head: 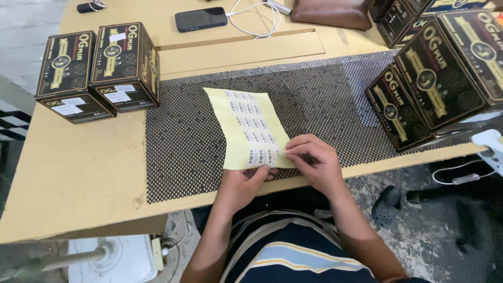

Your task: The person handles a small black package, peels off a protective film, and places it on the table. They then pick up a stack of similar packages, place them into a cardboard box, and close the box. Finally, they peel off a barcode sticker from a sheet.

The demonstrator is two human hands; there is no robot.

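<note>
Both hands pinch yellow label sheet (249,128): left hand (243,184) near edge, right hand (313,160) fingers peeling white sticker.

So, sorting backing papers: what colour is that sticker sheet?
Pale yellow sticker sheet with small white labels; head view.

The sheet (246,128) pinched between the left hand (242,184) and right hand (314,160) is pale yellow, with rows of small white stickers carrying black bar stripes. Under both hands sits a mat (183,141) that's black with a fine pale dotted mesh pattern. The table (73,167) around it is plain tan. Boxes (97,71) way off past the left hand are black with gold print and white stickers, same for the boxes (437,78) beyond the right hand. The shirt (293,251) below the hands is navy with pale blue, white and yellow stripes.
</note>
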